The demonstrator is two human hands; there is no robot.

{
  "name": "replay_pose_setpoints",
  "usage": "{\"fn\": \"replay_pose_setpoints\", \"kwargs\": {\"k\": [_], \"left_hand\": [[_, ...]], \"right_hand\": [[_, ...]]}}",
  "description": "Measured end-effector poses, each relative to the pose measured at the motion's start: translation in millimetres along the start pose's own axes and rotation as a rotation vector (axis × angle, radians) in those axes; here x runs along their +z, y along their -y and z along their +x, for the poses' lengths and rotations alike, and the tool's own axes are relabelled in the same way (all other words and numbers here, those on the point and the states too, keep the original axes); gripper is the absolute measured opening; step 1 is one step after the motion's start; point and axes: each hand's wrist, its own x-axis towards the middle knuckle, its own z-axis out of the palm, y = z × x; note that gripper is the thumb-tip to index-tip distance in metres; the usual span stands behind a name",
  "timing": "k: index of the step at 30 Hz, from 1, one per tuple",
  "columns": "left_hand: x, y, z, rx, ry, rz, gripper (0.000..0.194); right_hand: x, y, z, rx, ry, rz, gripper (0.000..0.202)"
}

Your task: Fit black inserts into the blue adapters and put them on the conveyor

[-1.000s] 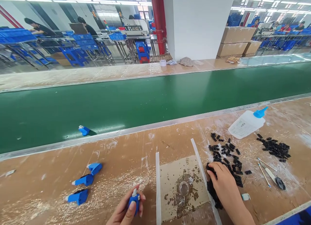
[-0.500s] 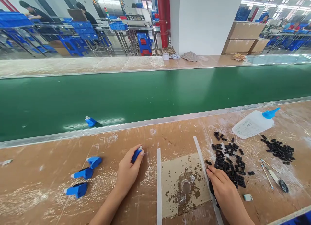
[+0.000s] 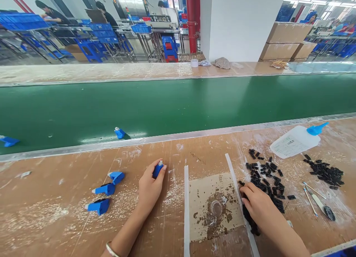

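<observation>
Head view: left hand [image 3: 150,187] pinches blue part [image 3: 158,170]; right hand [image 3: 259,200], grip unclear, by black pieces [image 3: 278,204]; nine o'clock, newly arrived second part [image 3: 9,141] suggests flow.

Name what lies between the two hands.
In the head view, a stained sheet lies between the left hand and the right hand, with a white strip along each side and a clear round piece on it.

Left hand [image 3: 150,187] and blue part [image 3: 157,170] farther forward
</observation>
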Motion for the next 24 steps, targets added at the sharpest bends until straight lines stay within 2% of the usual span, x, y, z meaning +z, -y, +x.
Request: {"fn": "replay_pose_setpoints", "kwargs": {"k": [5, 8, 11, 13, 16, 18, 21, 24], "left_hand": [[4.5, 5.9, 0.3, 0.008, -0.026, 0.015, 0.049], [5.2, 7.8, 1.0, 0.009, -0.037, 0.037, 0.050], [-1.8, 8.9, 5.1, 0.016, -0.055, 0.066, 0.048], [-11.0, 10.2, 9.6, 0.045, -0.112, 0.204, 0.045], [-25.8, 12.9, 16.0, 0.082, -0.248, 0.595, 0.044], [-31.9, 13.8, 18.5, 0.085, -0.302, 0.762, 0.044], [-31.5, 12.7, 19.6, 0.125, -0.324, 0.787, 0.041], [-23.0, 11.3, 19.7, 0.178, -0.306, 0.721, 0.040]], "right_hand": [[-11.9, 7.6, -3.1, 0.011, 0.008, 0.144, 0.022], [-11.0, 18.3, -8.1, -0.015, -0.042, 0.213, 0.020], [-5.1, 31.5, -11.1, -0.067, -0.112, 0.301, 0.022], [0.2, 39.7, -11.2, -0.098, -0.112, 0.345, 0.026], [9.6, 46.5, -10.7, -0.125, -0.052, 0.360, 0.031], [15.7, 46.7, -11.1, -0.130, -0.018, 0.336, 0.034], [22.2, 43.6, -12.7, -0.145, 0.006, 0.309, 0.036], [24.3, 41.4, -14.2, -0.174, 0.013, 0.297, 0.036]]}}
